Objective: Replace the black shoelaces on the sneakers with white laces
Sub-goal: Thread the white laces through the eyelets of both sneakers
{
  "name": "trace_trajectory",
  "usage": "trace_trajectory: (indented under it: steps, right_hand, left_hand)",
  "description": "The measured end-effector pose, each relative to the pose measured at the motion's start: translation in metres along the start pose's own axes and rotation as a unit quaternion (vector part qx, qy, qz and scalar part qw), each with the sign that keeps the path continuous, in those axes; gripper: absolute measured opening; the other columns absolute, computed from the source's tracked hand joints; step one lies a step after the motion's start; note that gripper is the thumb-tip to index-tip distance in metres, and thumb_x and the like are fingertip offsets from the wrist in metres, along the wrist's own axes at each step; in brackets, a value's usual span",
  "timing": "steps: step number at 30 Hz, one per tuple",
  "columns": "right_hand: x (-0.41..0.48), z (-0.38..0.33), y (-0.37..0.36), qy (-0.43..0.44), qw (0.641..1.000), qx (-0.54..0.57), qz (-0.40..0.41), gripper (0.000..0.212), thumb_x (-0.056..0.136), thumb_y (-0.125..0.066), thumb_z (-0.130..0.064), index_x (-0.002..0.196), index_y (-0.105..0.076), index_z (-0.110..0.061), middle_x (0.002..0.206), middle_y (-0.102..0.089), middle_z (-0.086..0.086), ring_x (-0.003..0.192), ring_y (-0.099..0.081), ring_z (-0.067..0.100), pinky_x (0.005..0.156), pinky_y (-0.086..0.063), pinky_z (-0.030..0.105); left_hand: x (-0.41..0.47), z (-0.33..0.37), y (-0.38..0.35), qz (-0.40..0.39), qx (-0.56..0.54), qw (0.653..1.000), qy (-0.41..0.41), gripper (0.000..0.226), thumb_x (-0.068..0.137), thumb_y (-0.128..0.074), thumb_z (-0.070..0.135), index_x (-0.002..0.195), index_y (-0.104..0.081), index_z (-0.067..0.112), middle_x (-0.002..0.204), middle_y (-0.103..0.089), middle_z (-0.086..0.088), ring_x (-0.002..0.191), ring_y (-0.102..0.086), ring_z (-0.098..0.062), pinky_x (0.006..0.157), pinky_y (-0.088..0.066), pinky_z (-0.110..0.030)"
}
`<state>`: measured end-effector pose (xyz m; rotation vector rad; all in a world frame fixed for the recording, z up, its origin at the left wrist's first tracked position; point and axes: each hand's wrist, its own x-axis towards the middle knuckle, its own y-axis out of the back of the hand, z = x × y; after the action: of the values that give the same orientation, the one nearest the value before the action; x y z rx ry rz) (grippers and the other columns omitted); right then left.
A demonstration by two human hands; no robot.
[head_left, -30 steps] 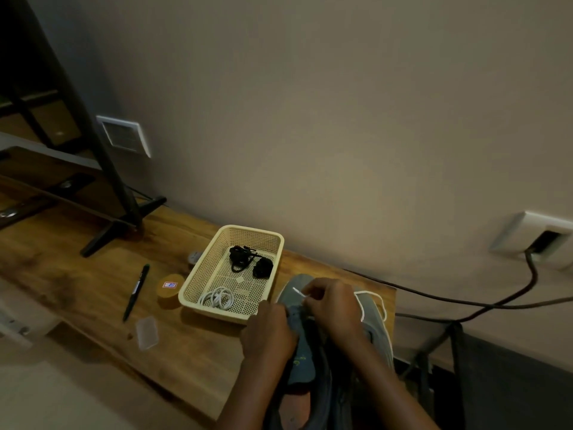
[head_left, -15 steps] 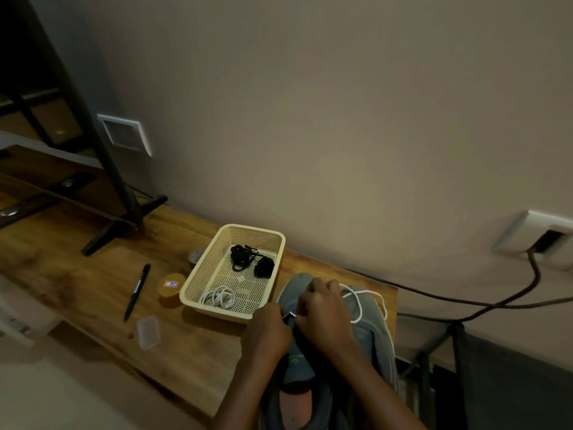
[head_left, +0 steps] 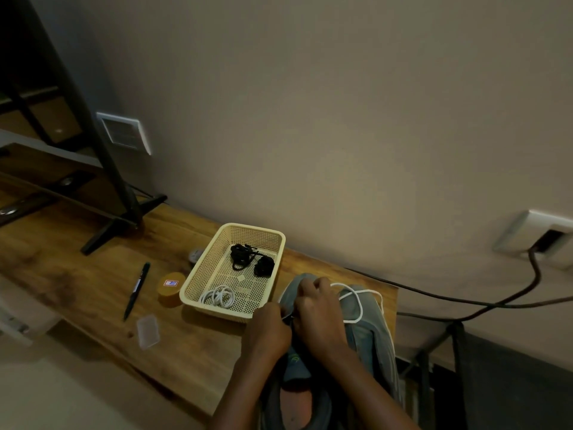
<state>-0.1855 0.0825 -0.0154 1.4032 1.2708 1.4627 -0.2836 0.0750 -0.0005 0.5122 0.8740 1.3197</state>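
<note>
White lacing is judged under way: at the wooden tabletop's (head_left: 77, 274) right end, the grey-blue fabric sneaker (head_left: 367, 333) is gripped at its eyelet edge by the left hand (head_left: 269, 330), and the white cord lace (head_left: 356, 297) is pinched by the right hand (head_left: 319, 311). Next, its tip needs threading through an eyelet.

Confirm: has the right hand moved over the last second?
Yes. The right hand, pinching the white lace, has slid slightly left across the sneaker, toward the basket, which stayed put.
</note>
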Motion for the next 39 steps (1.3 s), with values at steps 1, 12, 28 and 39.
trace_trajectory:
  steps: [1,12,28,39]
  right_hand:
    - [-0.001,0.000,0.000,0.000,1.000,0.002,0.008,0.029,0.034,-0.088,-0.015,0.044,-0.061,-0.012,0.062,-0.054,0.001,0.061,-0.052,0.023,0.048,-0.024,0.027]
    - [-0.001,0.009,-0.019,-0.029,0.986,0.157,0.050,0.016,0.048,-0.078,-0.008,0.053,-0.063,-0.011,0.087,-0.062,-0.001,0.087,-0.052,0.030,0.068,-0.031,0.035]
    - [0.001,0.012,-0.021,-0.024,0.981,0.190,0.003,0.008,0.067,-0.075,-0.013,0.073,-0.074,-0.018,0.113,-0.063,-0.016,0.127,-0.033,0.027,0.087,-0.017,0.034]
    - [0.005,0.024,-0.010,0.003,0.987,0.133,-0.090,0.017,0.086,-0.059,-0.032,0.094,-0.072,-0.025,0.129,-0.048,-0.020,0.125,-0.027,0.017,0.096,-0.016,0.035]
  left_hand:
    - [0.000,0.000,0.001,-0.003,-0.002,1.000,-0.004,0.029,0.091,-0.045,0.005,0.115,-0.062,0.011,0.116,-0.062,-0.008,0.107,-0.058,-0.023,0.085,-0.049,-0.030]
    - [0.003,-0.007,0.001,-0.021,-0.044,0.999,-0.003,0.020,0.088,-0.048,0.004,0.092,-0.067,0.007,0.095,-0.067,-0.009,0.089,-0.062,-0.022,0.069,-0.049,-0.032]
    - [0.001,-0.007,0.000,-0.037,-0.048,0.998,0.015,0.019,0.085,-0.048,0.006,0.094,-0.065,0.009,0.097,-0.066,-0.010,0.091,-0.061,-0.024,0.074,-0.051,-0.035]
    - [-0.002,0.002,-0.004,0.000,0.036,0.999,0.018,0.025,0.092,-0.046,0.017,0.113,-0.060,0.013,0.114,-0.062,-0.006,0.107,-0.058,-0.024,0.081,-0.047,-0.033]
